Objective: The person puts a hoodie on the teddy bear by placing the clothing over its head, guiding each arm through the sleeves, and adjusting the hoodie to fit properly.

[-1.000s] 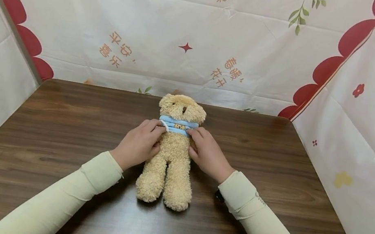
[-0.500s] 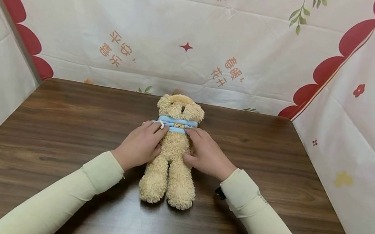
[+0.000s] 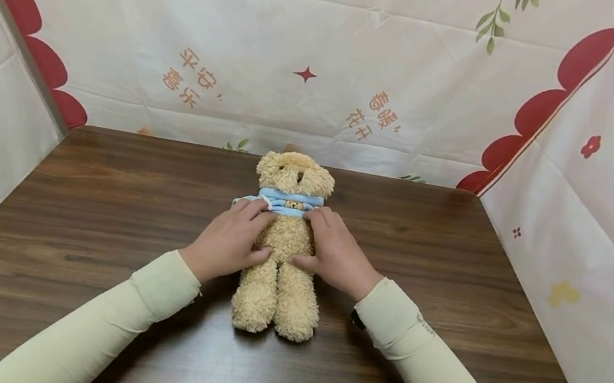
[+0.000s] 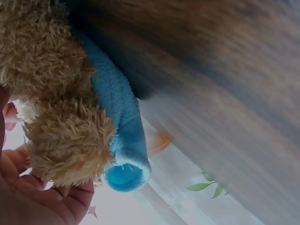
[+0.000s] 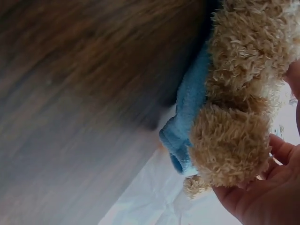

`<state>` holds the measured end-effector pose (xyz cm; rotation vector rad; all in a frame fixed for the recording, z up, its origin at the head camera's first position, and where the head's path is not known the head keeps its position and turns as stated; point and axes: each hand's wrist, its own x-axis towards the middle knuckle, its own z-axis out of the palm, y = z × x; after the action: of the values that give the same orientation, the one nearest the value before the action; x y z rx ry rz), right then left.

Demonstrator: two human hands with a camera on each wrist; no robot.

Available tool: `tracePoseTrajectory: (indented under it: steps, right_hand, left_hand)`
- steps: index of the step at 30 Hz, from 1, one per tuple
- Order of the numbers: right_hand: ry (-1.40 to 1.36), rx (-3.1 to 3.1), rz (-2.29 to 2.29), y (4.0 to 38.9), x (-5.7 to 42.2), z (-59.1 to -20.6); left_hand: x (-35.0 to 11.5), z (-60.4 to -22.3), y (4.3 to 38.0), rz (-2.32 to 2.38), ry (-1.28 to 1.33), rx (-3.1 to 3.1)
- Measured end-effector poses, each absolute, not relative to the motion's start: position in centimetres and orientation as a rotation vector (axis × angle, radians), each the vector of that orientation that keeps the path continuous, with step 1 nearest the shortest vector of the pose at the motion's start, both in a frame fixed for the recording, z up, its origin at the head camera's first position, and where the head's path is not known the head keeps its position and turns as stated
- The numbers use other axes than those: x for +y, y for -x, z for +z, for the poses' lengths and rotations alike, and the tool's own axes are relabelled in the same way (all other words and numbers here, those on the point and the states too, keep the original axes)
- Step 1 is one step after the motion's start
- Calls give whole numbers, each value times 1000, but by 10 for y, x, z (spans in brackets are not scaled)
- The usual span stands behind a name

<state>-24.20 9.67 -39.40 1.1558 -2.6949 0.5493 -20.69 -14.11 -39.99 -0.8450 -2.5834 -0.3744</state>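
A tan plush teddy bear (image 3: 287,239) lies on its back on the table in the head view, head toward the far edge. Its light blue garment (image 3: 290,197) is bunched across the chest. My left hand (image 3: 232,236) grips the bear's side, thumb on the lower belly, fingertips by the garment's hem. Opposite it, my right hand (image 3: 342,255) holds the other side in much the same way. In the left wrist view, an empty blue sleeve (image 4: 119,145) hangs beside a furry arm (image 4: 70,145). The right wrist view shows blue cloth (image 5: 190,93) behind the other arm (image 5: 229,145).
A dark wood-grain table (image 3: 97,204) carries the bear. White printed cloth stands behind it as a back wall (image 3: 261,28), with similar side walls (image 3: 595,219) to left and right.
Both thumbs have come onto the bear's lower belly. The white-trimmed blue sleeve now sticks out left past my left fingers. The bear's legs have shifted slightly right.
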Motion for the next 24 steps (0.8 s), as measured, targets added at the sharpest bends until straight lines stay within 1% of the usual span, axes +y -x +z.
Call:
tracePoseTrajectory:
  steps: [11, 17, 24]
  right_hand:
    - [-1178, -2742, 515, 245, 95, -396]
    - [-1169, -2726, 565, 247, 94, -398]
    - [-1158, -2700, 586, 246, 92, -401]
  left_hand:
    - [-139, -400, 210, -382, 827, -2628]
    - [-137, -402, 213, -472, 848, -2606]
    - [-137, -405, 211, -461, 853, -2586]
